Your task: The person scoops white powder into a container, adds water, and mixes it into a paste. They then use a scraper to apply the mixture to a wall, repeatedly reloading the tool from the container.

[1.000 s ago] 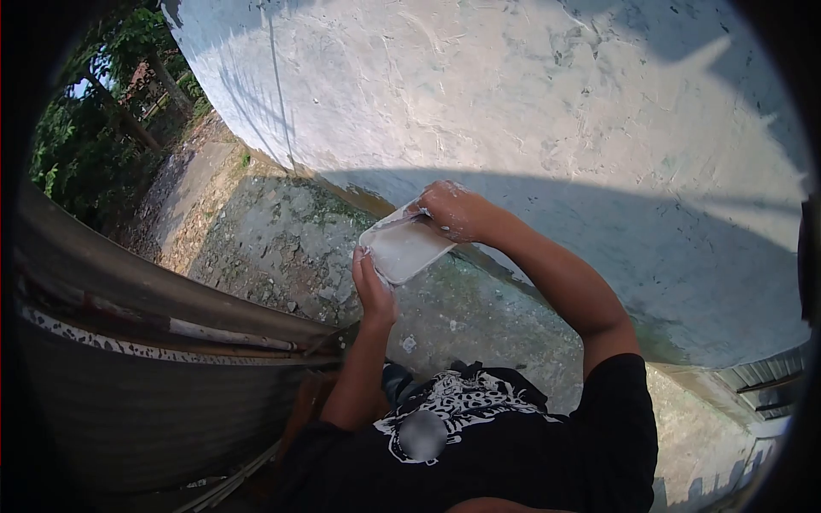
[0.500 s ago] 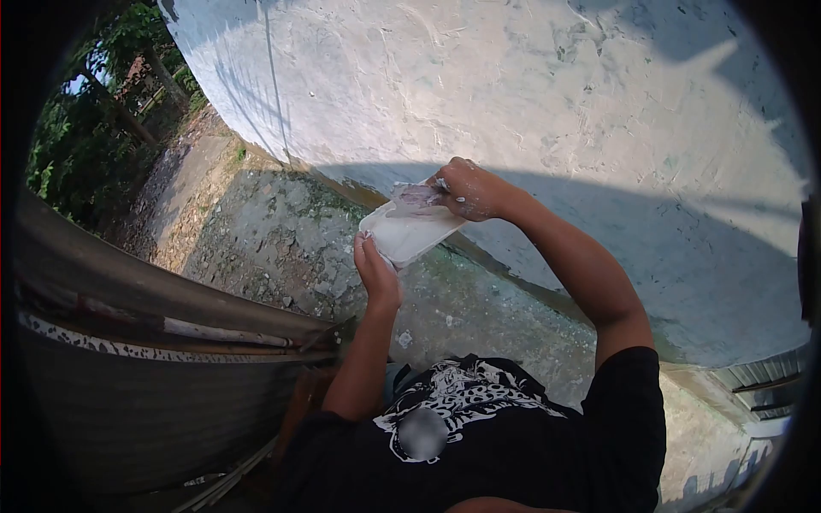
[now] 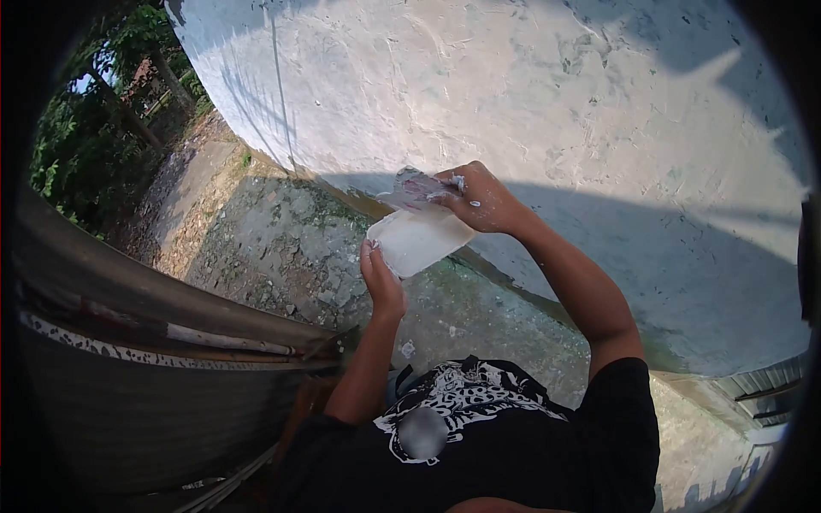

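Note:
My left hand [image 3: 381, 280] is wrapped round the near left edge of a shallow white tray [image 3: 421, 243], which has pale paste on it. In my right hand [image 3: 481, 198] is a putty knife [image 3: 412, 188], its wide blade smeared with white and pinkish residue. The blade is over the tray's far edge and points left, toward the foot of the wall. White paste clings to my right fingers and knuckles, and some shows on my left fingertips. The knife's handle is mostly hidden in my right fist.
A wall [image 3: 547, 111] with uneven whitish plaster rises in front, partly shaded. Rough, speckled concrete ground [image 3: 282, 231] runs along its foot. Dark sheeting with a pipe [image 3: 231, 339] stands close on the left. Trees [image 3: 77, 162] grow beyond the far left.
The putty knife has lifted off the tray's surface and its blade has turned, showing more of its face. The tray has shifted slightly right and down in view.

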Motion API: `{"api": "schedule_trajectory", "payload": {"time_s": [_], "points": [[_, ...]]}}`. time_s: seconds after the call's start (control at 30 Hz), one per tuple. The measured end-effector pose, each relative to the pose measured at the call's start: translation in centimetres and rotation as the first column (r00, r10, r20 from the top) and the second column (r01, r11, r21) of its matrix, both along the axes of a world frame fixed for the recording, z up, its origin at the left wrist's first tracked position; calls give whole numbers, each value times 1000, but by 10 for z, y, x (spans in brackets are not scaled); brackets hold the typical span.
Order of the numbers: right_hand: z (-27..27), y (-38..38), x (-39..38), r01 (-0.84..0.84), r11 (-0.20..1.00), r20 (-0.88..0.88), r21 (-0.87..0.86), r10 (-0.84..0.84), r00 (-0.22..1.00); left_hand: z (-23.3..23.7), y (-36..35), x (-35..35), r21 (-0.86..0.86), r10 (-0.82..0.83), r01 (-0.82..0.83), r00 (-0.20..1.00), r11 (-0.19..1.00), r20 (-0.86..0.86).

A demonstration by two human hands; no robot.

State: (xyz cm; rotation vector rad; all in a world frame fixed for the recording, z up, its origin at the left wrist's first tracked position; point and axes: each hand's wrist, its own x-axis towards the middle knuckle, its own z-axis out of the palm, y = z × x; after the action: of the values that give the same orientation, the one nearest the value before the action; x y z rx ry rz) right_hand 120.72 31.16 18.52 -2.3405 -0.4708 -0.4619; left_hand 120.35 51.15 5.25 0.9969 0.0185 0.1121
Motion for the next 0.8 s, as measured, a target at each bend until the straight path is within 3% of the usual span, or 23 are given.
{"api": "schedule_trajectory", "payload": {"time_s": [0.07, 0.13, 0.17, 0.27, 0.33, 0.43, 0.5, 0.6, 0.73, 0.8], "points": [[-3, 3, -5, 59, 998, 84, -35, -55, 995, -2, 1, 1, -7, 9, -10, 1000, 1000, -6], [-3, 9, -6, -151, 939, -43, -310, 145, 988, 9, 2, 0, -88, -48, 45, 998, 995, -41], [-20, 11, -8, -122, 916, 72, -383, 161, 984, 7, 3, 3, -90, -48, 44, 998, 995, -44], [-28, 21, -19, -160, 841, 39, -517, 209, 977, 5, 14, 13, -144, -123, 113, 991, 983, -58], [-28, 21, -24, -167, 834, 10, -526, 203, 979, 10, 17, 16, -120, -136, 124, 986, 985, -93], [-20, 11, -33, -200, 875, -18, -440, 215, 976, 15, 18, 12, -87, -125, 118, 988, 989, -88], [-4, 5, -44, -157, 947, -30, -280, 155, 987, 12, 20, 10, -72, -109, 103, 991, 992, -83], [-7, -1, -52, -165, 959, -64, -232, 154, 986, 13, 16, 5, -87, -136, 130, 989, 988, -66], [-16, 8, -56, -200, 938, -134, -283, 168, 977, 3, 5, 3, -109, -190, 185, 981, 977, -42], [-12, 18, -54, -145, 906, -170, -398, 83, 982, 1, -6, -1, -126, -180, 172, 982, 977, -56]]}}
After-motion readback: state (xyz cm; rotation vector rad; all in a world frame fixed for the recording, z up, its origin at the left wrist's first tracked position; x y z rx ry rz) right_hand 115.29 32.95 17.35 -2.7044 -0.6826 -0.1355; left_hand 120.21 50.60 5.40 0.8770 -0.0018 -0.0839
